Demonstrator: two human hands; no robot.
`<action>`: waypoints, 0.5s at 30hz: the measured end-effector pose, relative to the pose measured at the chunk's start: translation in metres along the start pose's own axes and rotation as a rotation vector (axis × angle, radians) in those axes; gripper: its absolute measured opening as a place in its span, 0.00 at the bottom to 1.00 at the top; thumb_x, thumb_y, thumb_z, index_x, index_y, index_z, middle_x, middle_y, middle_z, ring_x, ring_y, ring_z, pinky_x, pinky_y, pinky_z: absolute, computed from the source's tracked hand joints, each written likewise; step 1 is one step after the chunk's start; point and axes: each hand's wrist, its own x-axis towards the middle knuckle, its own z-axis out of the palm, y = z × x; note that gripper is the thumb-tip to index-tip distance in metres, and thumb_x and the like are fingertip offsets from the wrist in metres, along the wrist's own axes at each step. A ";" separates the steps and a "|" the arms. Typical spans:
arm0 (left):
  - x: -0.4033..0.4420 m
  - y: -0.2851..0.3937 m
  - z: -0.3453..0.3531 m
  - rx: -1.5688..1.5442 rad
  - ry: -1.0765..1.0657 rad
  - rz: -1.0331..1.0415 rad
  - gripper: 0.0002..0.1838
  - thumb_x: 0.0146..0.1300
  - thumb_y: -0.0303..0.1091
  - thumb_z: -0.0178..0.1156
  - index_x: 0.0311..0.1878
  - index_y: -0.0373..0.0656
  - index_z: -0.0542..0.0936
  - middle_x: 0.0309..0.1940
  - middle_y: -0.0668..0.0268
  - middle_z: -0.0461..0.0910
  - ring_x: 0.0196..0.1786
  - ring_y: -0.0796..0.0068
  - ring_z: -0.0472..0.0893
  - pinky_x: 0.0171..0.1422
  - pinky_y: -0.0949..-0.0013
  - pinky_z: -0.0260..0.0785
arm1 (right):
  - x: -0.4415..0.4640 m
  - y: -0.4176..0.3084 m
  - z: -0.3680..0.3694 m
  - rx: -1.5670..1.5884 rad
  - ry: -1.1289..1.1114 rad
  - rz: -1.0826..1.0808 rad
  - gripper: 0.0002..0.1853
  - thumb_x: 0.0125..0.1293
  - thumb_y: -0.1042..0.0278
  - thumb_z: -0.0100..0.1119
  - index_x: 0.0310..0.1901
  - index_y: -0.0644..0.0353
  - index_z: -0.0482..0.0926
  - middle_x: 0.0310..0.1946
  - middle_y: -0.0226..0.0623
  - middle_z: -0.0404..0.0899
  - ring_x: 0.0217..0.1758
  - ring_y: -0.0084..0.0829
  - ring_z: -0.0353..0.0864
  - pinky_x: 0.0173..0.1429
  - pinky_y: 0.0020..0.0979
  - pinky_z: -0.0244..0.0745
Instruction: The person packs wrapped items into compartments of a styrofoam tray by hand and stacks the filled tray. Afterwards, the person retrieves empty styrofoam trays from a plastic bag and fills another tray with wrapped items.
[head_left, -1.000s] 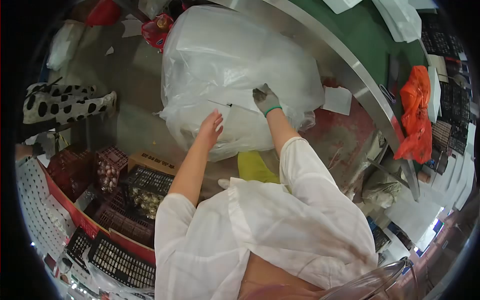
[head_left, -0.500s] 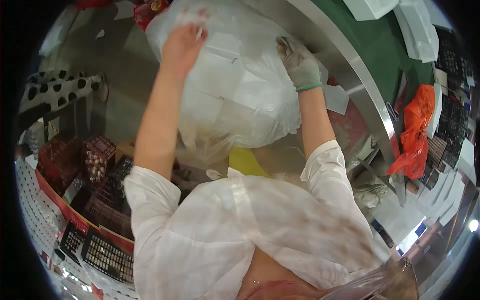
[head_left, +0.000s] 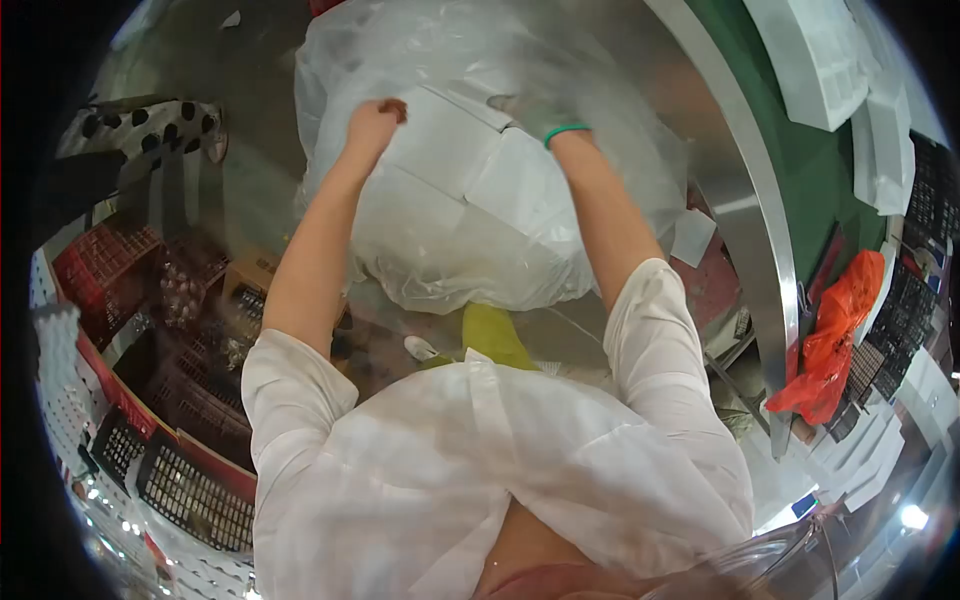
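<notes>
A large clear plastic bag lies in front of me. White rectangular boxes or blocks show inside it. My bare left hand is over the left part of the bag with its fingers curled closed; whatever is in them is too small to make out. A pale work glove with a green cuff covers my right hand. It is over the far right part of the bag, by an edge of the white blocks. Motion smears its fingers, so their grip is unclear.
On the right runs a metal-edged counter with a green top and white foam boxes. A red plastic bag hangs beside it. Crates stand at the left. Another person's dotted clothing shows at the upper left.
My right hand has moved left over the bag. My left hand has come slightly nearer to me, and its fingers look more curled. The view has shifted, and the bag looks more spread.
</notes>
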 end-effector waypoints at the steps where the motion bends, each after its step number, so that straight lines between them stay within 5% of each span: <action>1: -0.003 -0.013 0.008 -0.251 -0.186 -0.140 0.15 0.63 0.34 0.54 0.49 0.39 0.82 0.40 0.65 0.85 0.41 0.63 0.83 0.47 0.66 0.73 | 0.005 0.004 -0.009 -0.004 -0.007 -0.003 0.38 0.60 0.40 0.60 0.65 0.60 0.69 0.62 0.52 0.72 0.67 0.49 0.69 0.69 0.42 0.62; 3: -0.009 -0.010 0.028 -0.405 -0.243 -0.279 0.16 0.67 0.34 0.53 0.55 0.39 0.79 0.47 0.68 0.82 0.48 0.71 0.80 0.51 0.67 0.71 | 0.019 -0.006 -0.042 0.141 -0.451 0.249 0.42 0.60 0.35 0.57 0.67 0.59 0.68 0.62 0.52 0.73 0.66 0.50 0.70 0.70 0.40 0.62; 4: -0.002 -0.020 0.044 -0.593 -0.215 -0.317 0.18 0.67 0.34 0.53 0.58 0.38 0.76 0.51 0.66 0.80 0.53 0.71 0.78 0.54 0.66 0.70 | 0.018 -0.010 -0.050 0.134 -0.453 0.246 0.42 0.60 0.35 0.57 0.67 0.59 0.68 0.62 0.52 0.73 0.66 0.50 0.70 0.70 0.40 0.62; 7: 0.031 -0.045 0.100 -0.961 -0.110 -0.480 0.20 0.69 0.34 0.53 0.61 0.39 0.72 0.60 0.63 0.75 0.62 0.71 0.72 0.60 0.62 0.67 | 0.013 -0.009 -0.052 0.007 -0.294 0.257 0.34 0.61 0.39 0.58 0.60 0.60 0.76 0.60 0.50 0.75 0.65 0.48 0.71 0.70 0.39 0.62; 8: 0.039 -0.058 0.112 -1.030 -0.157 -0.447 0.22 0.73 0.39 0.46 0.67 0.44 0.65 0.67 0.63 0.68 0.68 0.67 0.66 0.70 0.57 0.58 | 0.017 0.001 -0.038 -0.031 -0.152 0.136 0.31 0.62 0.41 0.59 0.57 0.60 0.77 0.57 0.49 0.76 0.62 0.48 0.73 0.67 0.39 0.64; 12: 0.079 -0.092 0.168 -1.355 -0.007 -0.535 0.24 0.72 0.47 0.39 0.65 0.46 0.64 0.71 0.64 0.62 0.73 0.64 0.59 0.72 0.51 0.52 | 0.021 0.055 0.010 -0.164 0.417 -0.344 0.20 0.64 0.49 0.59 0.44 0.60 0.82 0.47 0.46 0.81 0.52 0.46 0.78 0.58 0.42 0.71; 15: 0.088 -0.084 0.185 -1.423 -0.046 -0.502 0.26 0.68 0.53 0.43 0.63 0.48 0.67 0.65 0.64 0.67 0.69 0.65 0.63 0.71 0.52 0.53 | 0.018 0.056 0.014 -0.102 0.296 -0.222 0.20 0.64 0.49 0.59 0.45 0.59 0.82 0.45 0.44 0.82 0.47 0.46 0.78 0.55 0.42 0.72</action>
